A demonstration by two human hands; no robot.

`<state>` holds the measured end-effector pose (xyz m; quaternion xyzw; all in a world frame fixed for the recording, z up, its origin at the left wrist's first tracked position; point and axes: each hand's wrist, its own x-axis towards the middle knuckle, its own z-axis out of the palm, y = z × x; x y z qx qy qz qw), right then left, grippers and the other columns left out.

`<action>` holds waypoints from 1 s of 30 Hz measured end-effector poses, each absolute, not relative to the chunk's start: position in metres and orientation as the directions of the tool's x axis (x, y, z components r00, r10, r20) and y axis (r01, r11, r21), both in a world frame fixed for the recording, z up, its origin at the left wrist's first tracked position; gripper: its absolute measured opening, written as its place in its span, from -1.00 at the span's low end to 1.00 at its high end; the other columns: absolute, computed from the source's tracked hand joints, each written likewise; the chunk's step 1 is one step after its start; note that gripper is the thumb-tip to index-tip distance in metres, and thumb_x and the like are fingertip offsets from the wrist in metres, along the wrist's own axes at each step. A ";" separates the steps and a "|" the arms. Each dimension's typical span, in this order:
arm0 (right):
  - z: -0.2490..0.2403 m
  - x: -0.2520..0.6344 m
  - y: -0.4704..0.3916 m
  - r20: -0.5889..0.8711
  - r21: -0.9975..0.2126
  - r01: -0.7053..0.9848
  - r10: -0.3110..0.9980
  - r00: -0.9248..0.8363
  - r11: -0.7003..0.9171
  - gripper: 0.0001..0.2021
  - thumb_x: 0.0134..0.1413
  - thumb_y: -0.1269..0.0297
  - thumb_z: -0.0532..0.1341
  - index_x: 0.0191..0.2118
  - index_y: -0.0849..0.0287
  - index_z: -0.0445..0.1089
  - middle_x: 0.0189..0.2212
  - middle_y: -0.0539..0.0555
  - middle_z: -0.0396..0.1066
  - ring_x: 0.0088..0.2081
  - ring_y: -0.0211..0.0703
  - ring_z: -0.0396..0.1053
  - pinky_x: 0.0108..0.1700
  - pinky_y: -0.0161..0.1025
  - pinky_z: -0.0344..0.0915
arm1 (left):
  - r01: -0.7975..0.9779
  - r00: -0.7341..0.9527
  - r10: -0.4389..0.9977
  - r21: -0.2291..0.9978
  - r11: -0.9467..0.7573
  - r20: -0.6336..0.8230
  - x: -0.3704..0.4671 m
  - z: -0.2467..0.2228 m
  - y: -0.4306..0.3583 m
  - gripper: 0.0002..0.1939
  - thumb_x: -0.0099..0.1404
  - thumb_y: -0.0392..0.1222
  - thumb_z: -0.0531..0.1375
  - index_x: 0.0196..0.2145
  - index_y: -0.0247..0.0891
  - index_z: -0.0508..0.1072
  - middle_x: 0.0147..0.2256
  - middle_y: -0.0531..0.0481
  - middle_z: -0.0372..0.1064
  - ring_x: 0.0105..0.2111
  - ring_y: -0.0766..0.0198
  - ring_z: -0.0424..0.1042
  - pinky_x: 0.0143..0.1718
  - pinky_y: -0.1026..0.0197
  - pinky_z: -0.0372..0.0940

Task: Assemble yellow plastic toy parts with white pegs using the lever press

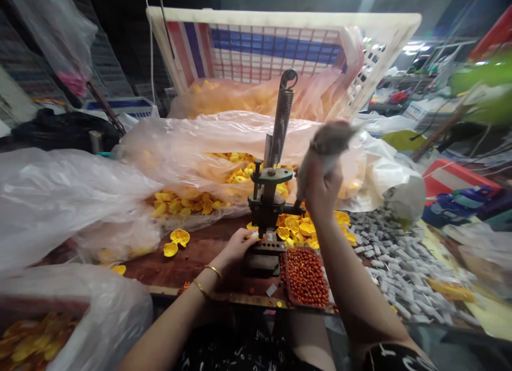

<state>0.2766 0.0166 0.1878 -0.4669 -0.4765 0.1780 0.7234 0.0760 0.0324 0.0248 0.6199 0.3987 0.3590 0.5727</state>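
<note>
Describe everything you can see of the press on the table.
The press stands upright on the reddish-brown table, its dark body looking metal. A slanted coil spring with a looped top rises above it. The right hand grips its upward-slanting handle, blurred. The left hand is at its holed base; whether they touch is unclear.

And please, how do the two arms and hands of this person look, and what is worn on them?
The left hand looks ungloved, with two thin gold-coloured bangles near its wrist. The right hand is blurred; no bangle shows on that forearm. Higher up is a black sleeve with white markings.
</note>
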 end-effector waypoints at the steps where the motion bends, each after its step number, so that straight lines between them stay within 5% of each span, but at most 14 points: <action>1: 0.191 0.279 0.037 0.464 -0.872 0.130 0.710 0.530 0.473 -0.69 0.06 -0.04 0.14 -0.34 0.14 0.25 -0.52 0.00 0.32 -0.53 -0.28 0.31 -0.50 -0.31 0.27 | 0.069 0.425 0.905 0.998 -0.002 -0.028 0.076 0.025 0.033 -0.74 -0.06 -0.08 0.36 -0.40 -0.26 0.58 -0.37 -0.06 0.45 -0.30 0.15 0.35 -0.17 0.16 0.22; 6: 0.181 0.298 0.105 0.116 -0.942 -0.235 0.888 0.444 0.240 -0.64 0.05 -0.04 0.17 -0.45 0.20 0.25 -0.66 -0.05 0.29 -0.66 -0.34 0.25 -0.61 -0.37 0.21 | -0.022 0.450 0.888 0.992 0.122 -0.099 0.070 0.030 0.027 -0.58 -0.03 0.02 0.35 -0.28 -0.35 0.58 -0.28 -0.17 0.52 -0.28 0.13 0.42 -0.18 0.16 0.25; 10: 0.154 0.322 0.096 -0.072 -0.955 -0.295 0.956 0.284 0.016 -0.77 0.03 0.15 0.24 -0.39 0.25 0.33 -0.66 -0.05 0.33 -0.68 -0.36 0.26 -0.63 -0.41 0.21 | -0.118 0.470 0.862 0.955 0.273 -0.188 0.058 0.037 0.017 -0.51 0.05 0.04 0.31 -0.12 -0.33 0.52 -0.18 -0.22 0.50 -0.26 0.13 0.46 -0.25 0.20 0.28; 15: 0.142 0.351 0.057 -0.077 -0.978 -0.207 0.963 0.258 -0.023 -0.77 -0.04 0.25 0.29 -0.25 0.26 0.41 -0.45 0.11 0.49 -0.49 -0.25 0.45 -0.47 -0.36 0.40 | -0.168 0.449 0.875 0.945 0.281 -0.180 0.043 0.052 0.009 -0.58 -0.05 -0.08 0.39 -0.23 -0.34 0.57 -0.16 -0.19 0.51 -0.17 0.11 0.43 -0.08 0.16 0.24; 22: 0.133 0.365 0.013 -0.048 -0.990 -0.143 0.943 0.328 -0.001 -0.76 -0.05 0.22 0.31 -0.26 0.25 0.44 -0.37 0.16 0.52 -0.42 -0.23 0.48 -0.46 -0.40 0.40 | -0.150 0.403 0.905 0.966 0.213 -0.137 0.032 0.061 -0.002 -0.56 -0.04 -0.07 0.38 -0.19 -0.33 0.56 -0.12 -0.19 0.48 -0.08 0.06 0.38 0.03 0.12 0.16; 30: 0.158 0.326 0.089 -0.164 -0.973 -0.210 0.932 0.325 -0.098 -0.62 0.15 -0.03 0.10 -0.37 0.26 0.35 -0.63 0.01 0.38 -0.65 -0.31 0.34 -0.61 -0.38 0.31 | 0.212 0.452 0.890 0.962 -0.173 0.061 0.072 0.030 0.022 -0.73 0.13 -0.07 0.24 -0.27 -0.26 0.58 -0.31 -0.09 0.39 -0.20 0.10 0.33 -0.06 0.12 0.18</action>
